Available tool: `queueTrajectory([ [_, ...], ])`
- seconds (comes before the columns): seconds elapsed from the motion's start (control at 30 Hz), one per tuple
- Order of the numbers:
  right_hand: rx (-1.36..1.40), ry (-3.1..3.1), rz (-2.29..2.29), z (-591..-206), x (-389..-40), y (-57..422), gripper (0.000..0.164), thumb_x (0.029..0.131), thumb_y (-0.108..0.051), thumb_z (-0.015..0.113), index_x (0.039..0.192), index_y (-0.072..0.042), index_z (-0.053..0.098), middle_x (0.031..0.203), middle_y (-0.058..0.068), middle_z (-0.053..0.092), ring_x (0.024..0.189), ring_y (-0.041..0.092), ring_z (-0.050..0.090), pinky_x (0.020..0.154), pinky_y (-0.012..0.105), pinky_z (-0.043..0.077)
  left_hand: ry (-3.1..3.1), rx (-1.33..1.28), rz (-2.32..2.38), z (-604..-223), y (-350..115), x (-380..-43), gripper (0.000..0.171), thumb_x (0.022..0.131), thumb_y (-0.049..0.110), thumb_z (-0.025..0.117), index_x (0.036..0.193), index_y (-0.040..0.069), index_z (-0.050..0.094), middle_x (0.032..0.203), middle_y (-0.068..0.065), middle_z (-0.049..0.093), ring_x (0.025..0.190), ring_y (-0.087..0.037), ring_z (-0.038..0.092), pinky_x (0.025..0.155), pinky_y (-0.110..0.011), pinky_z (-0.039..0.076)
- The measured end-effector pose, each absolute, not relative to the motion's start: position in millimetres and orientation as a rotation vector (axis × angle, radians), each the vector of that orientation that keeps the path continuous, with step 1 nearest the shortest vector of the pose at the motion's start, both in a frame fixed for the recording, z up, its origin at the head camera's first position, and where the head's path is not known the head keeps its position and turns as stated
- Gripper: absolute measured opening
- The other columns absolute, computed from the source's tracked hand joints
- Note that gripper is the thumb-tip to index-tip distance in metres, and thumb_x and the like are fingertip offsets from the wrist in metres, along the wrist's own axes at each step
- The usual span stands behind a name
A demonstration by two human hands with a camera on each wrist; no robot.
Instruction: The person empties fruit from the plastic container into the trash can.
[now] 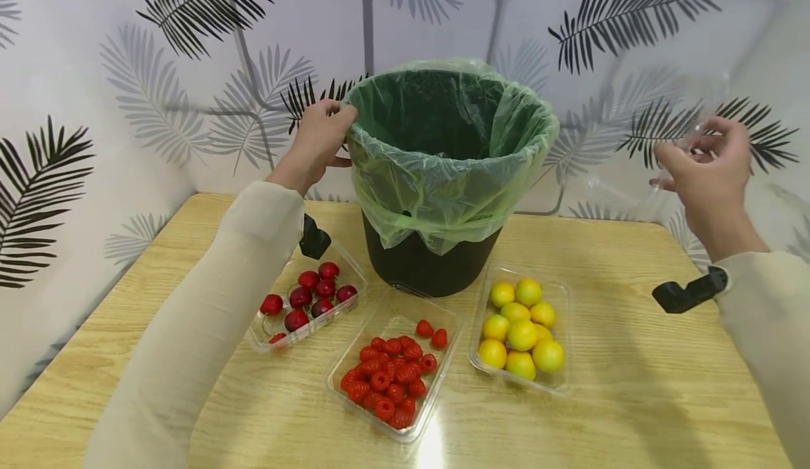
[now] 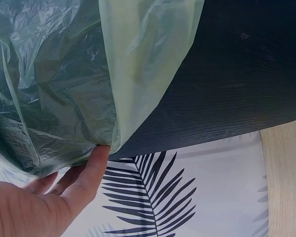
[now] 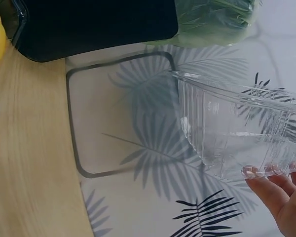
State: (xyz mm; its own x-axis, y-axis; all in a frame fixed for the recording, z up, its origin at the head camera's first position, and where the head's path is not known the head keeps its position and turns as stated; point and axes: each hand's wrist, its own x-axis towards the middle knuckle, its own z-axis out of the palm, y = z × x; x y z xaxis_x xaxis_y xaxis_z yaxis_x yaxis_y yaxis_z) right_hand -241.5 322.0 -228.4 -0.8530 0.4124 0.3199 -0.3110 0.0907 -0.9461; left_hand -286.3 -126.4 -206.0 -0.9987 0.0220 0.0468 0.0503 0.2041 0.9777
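My left hand [image 1: 319,138] holds the left side of the rim of a black trash bin [image 1: 430,265], with the thumb at the edge of its green bag liner [image 1: 443,188]. In the left wrist view, the thumb lies on the folded liner [image 2: 138,64] and the fingers are partly hidden behind the rim. Out to the right, my right hand [image 1: 715,166] grips a clear plastic container [image 3: 227,123] in the air, well apart from the bin. The container looks see-through in the right wrist view, its ribbed wall facing the bin, with no fruit visible inside.
Three clear trays stand before the bin on the wooden table [image 1: 633,342]: dark red fruit [image 1: 300,297] at left, partly behind my sleeve, raspberries [image 1: 392,370] in the middle, yellow citrus fruit [image 1: 522,335] at right. A leaf-patterned wall [image 1: 430,5] rises close behind the bin.
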Motion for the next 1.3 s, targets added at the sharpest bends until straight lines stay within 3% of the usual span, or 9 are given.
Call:
queueTrajectory([
  [0.23,-0.201,-1.926,1.833,-242.7,-229.9,315.1,0.055,0.085,-0.008,0.067,0.126,-0.023,0.034,0.099,-0.004,0.034,0.078,0.008,0.053,0.049,0.019,0.054,-2.416,-0.06,-1.97,-205.8,-126.1,-287.6,0.019,0.098,0.028,0.04,0.109,0.012,0.045,0.094,0.0,0.04,0.085,-0.016,0.047,0.09,-0.047,0.054],
  [0.37,-0.302,-1.934,1.871,-253.1,-231.8,317.8,0.055,0.086,-0.013,0.068,0.127,-0.023,0.033,0.097,-0.004,0.034,0.079,0.008,0.047,0.047,0.019,0.053,-2.419,-0.053,-1.968,-205.4,-126.0,-287.3,0.023,0.098,0.027,0.04,0.113,0.011,0.046,0.096,0.0,0.041,0.086,-0.016,0.047,0.09,-0.047,0.054],
  [0.73,-0.388,-1.849,2.082,-288.3,-233.5,325.1,0.044,0.086,-0.012,0.069,0.113,-0.023,0.035,0.103,0.0,0.037,0.071,0.005,0.051,0.047,0.023,0.055,-2.441,-0.049,-1.951,-203.5,-125.3,-285.1,0.028,0.098,0.028,0.04,0.119,0.01,0.046,0.1,0.0,0.042,0.086,-0.015,0.048,0.091,-0.046,0.053],
  [0.93,-0.485,-1.864,2.156,-306.9,-231.8,327.6,0.06,0.087,-0.021,0.069,0.128,-0.021,0.026,0.108,-0.002,0.036,0.067,0.007,0.051,0.053,0.024,0.057,-2.445,-0.045,-1.958,-203.9,-126.5,-285.0,0.027,0.099,0.029,0.04,0.117,0.01,0.046,0.101,0.0,0.041,0.086,-0.015,0.047,0.092,-0.046,0.053],
  [1.1,-0.522,-1.807,2.23,-319.5,-232.0,328.3,0.067,0.088,-0.019,0.067,0.134,-0.016,0.019,0.109,0.0,0.037,0.058,0.008,0.053,0.053,0.026,0.057,-2.444,-0.025,-1.965,-204.9,-127.1,-285.7,0.029,0.099,0.029,0.04,0.121,0.011,0.045,0.104,0.0,0.042,0.089,-0.015,0.048,0.092,-0.046,0.053],
  [1.3,-0.586,-1.778,2.239,-334.1,-231.3,326.6,0.051,0.087,-0.018,0.068,0.118,-0.02,0.028,0.104,0.001,0.036,0.058,0.009,0.053,0.053,0.027,0.058,-2.444,-0.038,-1.96,-204.1,-126.7,-285.2,0.035,0.099,0.029,0.04,0.127,0.009,0.044,0.107,-0.001,0.042,0.093,-0.016,0.049,0.092,-0.046,0.053],
])
